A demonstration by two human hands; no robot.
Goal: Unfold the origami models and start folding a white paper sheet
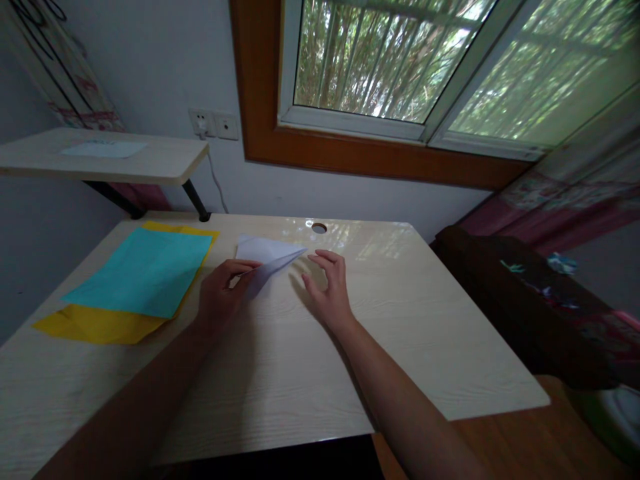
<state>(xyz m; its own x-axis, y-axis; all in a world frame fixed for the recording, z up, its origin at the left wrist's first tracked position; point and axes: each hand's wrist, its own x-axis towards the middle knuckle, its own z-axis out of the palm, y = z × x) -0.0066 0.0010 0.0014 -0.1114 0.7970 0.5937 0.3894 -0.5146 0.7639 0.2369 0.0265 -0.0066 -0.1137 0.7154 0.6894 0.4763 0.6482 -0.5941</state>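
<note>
A folded white sheet of paper (pixel 267 251) is held up over the desk, its narrow point turned to the right. My left hand (pixel 225 290) pinches its near left edge between thumb and fingers. Just beyond the pointed end, my right hand (pixel 330 287) hovers with thumb and fingers apart and nothing between them. A small gap shows between those fingers and the paper's tip. Part of the sheet's near left side is covered by my left fingers.
Left of my hands, a turquoise sheet (pixel 145 270) lies over yellow paper (pixel 105 325) on the pale desk (pixel 400 333). A raised shelf (pixel 165 160) carries another sheet (pixel 105 148) at the back left. The desk has a round cable hole (pixel 319 228) near the wall.
</note>
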